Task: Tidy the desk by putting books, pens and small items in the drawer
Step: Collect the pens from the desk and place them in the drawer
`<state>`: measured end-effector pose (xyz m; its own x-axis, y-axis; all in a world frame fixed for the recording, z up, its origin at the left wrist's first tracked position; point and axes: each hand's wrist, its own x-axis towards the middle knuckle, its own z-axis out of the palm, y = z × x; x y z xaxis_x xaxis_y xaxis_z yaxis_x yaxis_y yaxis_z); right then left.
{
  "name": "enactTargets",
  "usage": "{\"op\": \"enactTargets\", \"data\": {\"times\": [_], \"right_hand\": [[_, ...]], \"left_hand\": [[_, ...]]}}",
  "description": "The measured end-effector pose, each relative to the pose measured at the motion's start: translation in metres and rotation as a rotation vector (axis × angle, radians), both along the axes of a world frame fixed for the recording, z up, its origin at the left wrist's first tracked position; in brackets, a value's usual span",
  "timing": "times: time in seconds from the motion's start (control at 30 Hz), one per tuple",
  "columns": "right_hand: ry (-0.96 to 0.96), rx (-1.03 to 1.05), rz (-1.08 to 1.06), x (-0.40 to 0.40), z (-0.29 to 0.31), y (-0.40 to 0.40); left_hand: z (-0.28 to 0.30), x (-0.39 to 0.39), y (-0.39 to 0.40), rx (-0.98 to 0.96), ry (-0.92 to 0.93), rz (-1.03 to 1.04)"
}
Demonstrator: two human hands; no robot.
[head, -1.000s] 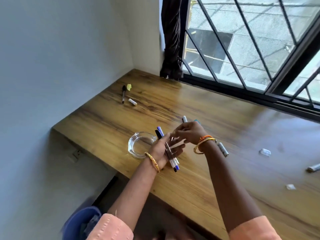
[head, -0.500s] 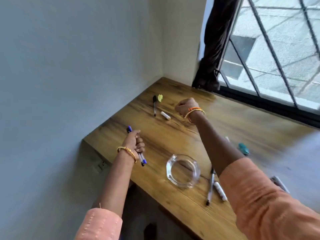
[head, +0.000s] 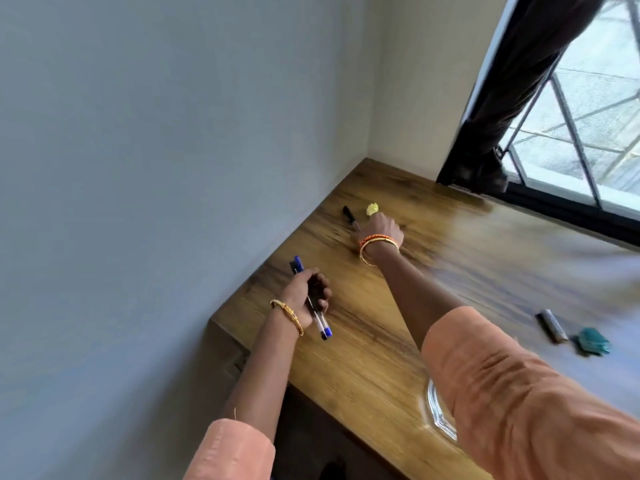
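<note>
The left hand (head: 308, 292) has a clenched grip on a bundle of pens (head: 320, 322), count unclear. The right hand (head: 381, 230) covers one black pen (head: 349, 216) on the far surface (head: 363, 358); its grip cannot be told. One yellow scrap (head: 372, 208) lies beside it.

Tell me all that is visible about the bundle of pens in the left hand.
The bundle of pens looks like a few slim plastic ballpoints with clear barrels and blue and dark ends. The left hand grips them round the middle, so both ends stick out. They slant over the wooden desk near its left edge. Exact count unclear.
</note>
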<state>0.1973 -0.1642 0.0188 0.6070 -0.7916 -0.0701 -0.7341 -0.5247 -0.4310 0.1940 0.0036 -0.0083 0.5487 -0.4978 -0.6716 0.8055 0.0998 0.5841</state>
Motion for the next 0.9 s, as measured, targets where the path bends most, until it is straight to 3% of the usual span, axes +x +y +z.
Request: {"op": "enactTargets", "data": {"times": [0.2,0.33,0.43,0.67,0.77,0.9], "right_hand": [[-0.202,0.312,0.070,-0.023,0.017,0.007],[-0.118,0.401,0.300,-0.070,0.023,0.027],[-0.136,0.467,0.348,-0.100,0.015,0.039],[-0.324,0.558,0.152,-0.173,0.018,0.023],[-0.314,0.427,-0.064,-0.221,0.020,-0.006],[0.012,0.205,-0.328,-0.282,0.011,-0.040]], "left_hand": [[-0.002,0.002,-0.004,-0.227,0.022,-0.062],[0.004,-0.003,-0.009,-0.330,-0.095,-0.105],[0.013,-0.016,-0.015,-0.391,-0.128,-0.167],[0.025,-0.069,-0.053,-0.285,-0.140,-0.213],[0.027,-0.088,-0.067,-0.197,-0.144,-0.317],[0.028,-0.110,-0.081,-0.083,-0.158,-0.484]]}}
